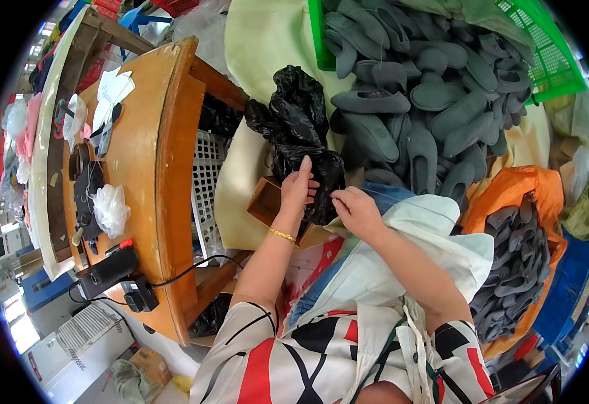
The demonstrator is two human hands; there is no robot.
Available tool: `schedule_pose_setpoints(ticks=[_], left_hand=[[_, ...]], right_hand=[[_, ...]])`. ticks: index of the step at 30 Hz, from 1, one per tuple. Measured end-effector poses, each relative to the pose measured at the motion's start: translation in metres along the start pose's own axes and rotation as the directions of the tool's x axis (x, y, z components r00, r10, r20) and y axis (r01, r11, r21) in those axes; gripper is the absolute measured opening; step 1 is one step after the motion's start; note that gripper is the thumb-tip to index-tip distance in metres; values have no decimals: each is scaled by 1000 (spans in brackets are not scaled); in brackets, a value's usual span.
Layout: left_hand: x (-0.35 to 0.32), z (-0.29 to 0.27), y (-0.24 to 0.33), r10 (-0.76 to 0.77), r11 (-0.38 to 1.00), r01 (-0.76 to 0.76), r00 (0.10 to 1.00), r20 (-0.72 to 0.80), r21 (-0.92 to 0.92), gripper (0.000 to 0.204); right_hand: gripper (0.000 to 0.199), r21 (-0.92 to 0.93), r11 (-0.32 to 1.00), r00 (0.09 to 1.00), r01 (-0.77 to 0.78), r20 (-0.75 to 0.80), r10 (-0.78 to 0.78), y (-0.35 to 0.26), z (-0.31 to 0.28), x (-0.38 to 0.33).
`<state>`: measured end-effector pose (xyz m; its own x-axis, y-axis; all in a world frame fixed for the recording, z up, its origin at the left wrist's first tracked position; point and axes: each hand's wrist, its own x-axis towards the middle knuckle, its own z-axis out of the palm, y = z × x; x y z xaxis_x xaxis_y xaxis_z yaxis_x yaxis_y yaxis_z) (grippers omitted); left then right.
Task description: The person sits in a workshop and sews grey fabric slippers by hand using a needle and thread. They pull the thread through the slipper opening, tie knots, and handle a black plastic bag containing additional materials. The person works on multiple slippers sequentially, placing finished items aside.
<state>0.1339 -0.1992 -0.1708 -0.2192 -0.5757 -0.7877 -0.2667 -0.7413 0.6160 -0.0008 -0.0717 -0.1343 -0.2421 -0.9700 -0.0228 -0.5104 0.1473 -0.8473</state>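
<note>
My left hand (298, 188) presses flat against a black plastic bag (298, 124) and grips its lower bunched part, which hangs over a small brown cardboard box (265, 200). A gold bracelet circles that wrist. My right hand (355, 209) pinches the bag's edge just to the right, fingers closed on the plastic. Both hands work above my lap, which is covered by a white cloth (436, 236). Behind the bag lies a big heap of grey shoe insoles (429, 101).
A wooden workbench (163, 155) stands to my left with a black tool, a cable and small plastic bags on it. A green plastic crate (550, 60) holds insoles at the back right. An orange bag (543, 195) with more insoles sits at my right.
</note>
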Motion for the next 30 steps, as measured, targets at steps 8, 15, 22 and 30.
schedule_pose_setpoints(ticks=[8, 15, 22, 30], left_hand=[[20, 9, -6, 258, 915, -190, 954, 154, -355, 60], [-67, -25, 41, 303, 732, -10, 900, 313, -681, 34], [-98, -26, 1, 387, 840, -171, 854, 348, -515, 25], [-116, -69, -15, 187, 829, -205, 978, -87, -520, 16]], right_hand=[[16, -276, 939, 974, 207, 148, -171, -1, 13, 4], [17, 66, 988, 969, -138, -196, 148, 15, 11, 21], [61, 113, 945, 909, -308, -258, 327, 33, 13, 40], [23, -47, 912, 898, -408, -202, 391, 69, 24, 60]])
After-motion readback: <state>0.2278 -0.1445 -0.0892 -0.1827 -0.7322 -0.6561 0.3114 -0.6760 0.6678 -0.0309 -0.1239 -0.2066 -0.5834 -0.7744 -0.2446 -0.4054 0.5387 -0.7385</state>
